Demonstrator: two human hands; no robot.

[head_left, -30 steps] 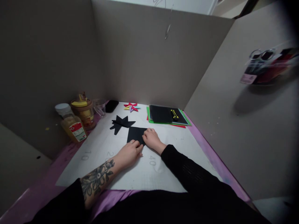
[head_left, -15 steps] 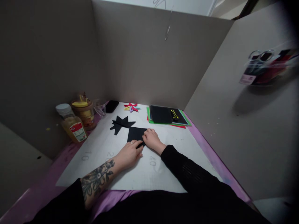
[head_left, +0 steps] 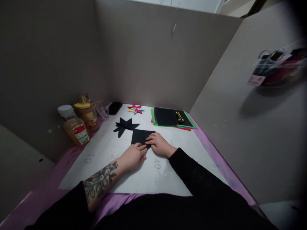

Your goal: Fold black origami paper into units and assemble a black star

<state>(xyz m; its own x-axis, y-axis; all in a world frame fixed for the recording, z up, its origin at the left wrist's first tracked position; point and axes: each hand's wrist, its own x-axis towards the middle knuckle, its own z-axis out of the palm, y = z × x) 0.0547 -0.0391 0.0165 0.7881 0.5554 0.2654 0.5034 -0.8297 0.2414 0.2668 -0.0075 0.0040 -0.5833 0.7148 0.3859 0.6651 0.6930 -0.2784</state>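
Observation:
A square sheet of black paper [head_left: 139,135] lies on the white table sheet in front of me. My left hand [head_left: 134,156] holds its near edge, fingers pressed together on the paper. At the paper's right side, my right hand [head_left: 158,143] grips the edge with curled fingers, its fingertips close to those of my left hand. The near right corner of the paper is partly hidden under my fingers. Just beyond the paper's far left corner lies a folded black paper star shape [head_left: 126,124] with several points.
A coloured paper star [head_left: 136,109] lies at the back beside a black phone [head_left: 115,108]. Back right is a stack of coloured paper [head_left: 165,116] with a yellow-and-black cutter [head_left: 179,117] on it. A glue bottle [head_left: 78,131] and a brown cup [head_left: 86,111] stand left. Grey panels surround the table.
My right hand has shifted slightly to the right along the black paper, baring more of its far right corner. My left hand stays at the near edge. The view has tilted slightly.

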